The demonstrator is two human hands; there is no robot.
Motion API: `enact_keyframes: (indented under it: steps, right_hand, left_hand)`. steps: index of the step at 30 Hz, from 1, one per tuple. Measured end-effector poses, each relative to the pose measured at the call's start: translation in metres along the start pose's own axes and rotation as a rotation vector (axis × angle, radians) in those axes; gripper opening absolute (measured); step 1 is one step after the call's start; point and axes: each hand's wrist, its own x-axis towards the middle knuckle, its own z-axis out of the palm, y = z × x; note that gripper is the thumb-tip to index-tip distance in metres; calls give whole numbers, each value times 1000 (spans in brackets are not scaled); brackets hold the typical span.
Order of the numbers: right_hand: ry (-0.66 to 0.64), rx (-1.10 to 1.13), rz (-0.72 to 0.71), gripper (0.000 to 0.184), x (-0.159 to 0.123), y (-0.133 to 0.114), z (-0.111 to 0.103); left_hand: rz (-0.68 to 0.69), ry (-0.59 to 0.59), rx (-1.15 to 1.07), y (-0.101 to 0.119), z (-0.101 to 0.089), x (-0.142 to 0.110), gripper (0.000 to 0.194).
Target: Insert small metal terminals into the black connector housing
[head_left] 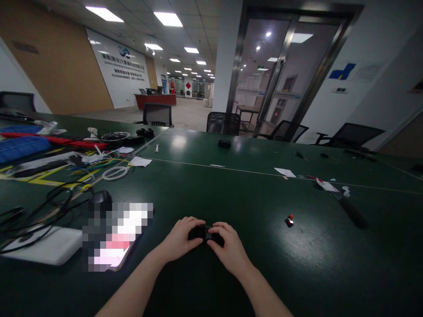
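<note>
Both of my hands meet at the front middle of the dark green table (257, 281). Between them is a small black block-like part (208, 236), with a slot or gap near its middle; its exact kind I cannot make out. My left hand (185, 237) pinches its left end, thumb on the near side and fingers on the far side. The right end is gripped the same way by my right hand (228, 244). Fingers cover much of the part. Off to the right lies a small red-topped piece with a shiny body (290, 220), apart from both hands.
Left of my hands lie a lit phone (125, 237), a black mouse (101, 200), a white flat box (62, 246) and tangled cables (59, 207). Farther back are a wrench (157, 148), a black block (224, 144) and blue trays (24, 147). Paper scraps (284, 172) lie right.
</note>
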Motion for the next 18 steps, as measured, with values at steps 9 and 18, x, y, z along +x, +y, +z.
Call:
enact_keyframes:
  steps: [9,18]
  right_hand:
    - [31,-7,-35,18,0,-1,0]
    - [110,51,-21,19,-2,-3,-9]
  left_hand:
    - [-2,-13,-11,3,-3,0,40]
    - [20,-9,-7,-1,-1,-1,40]
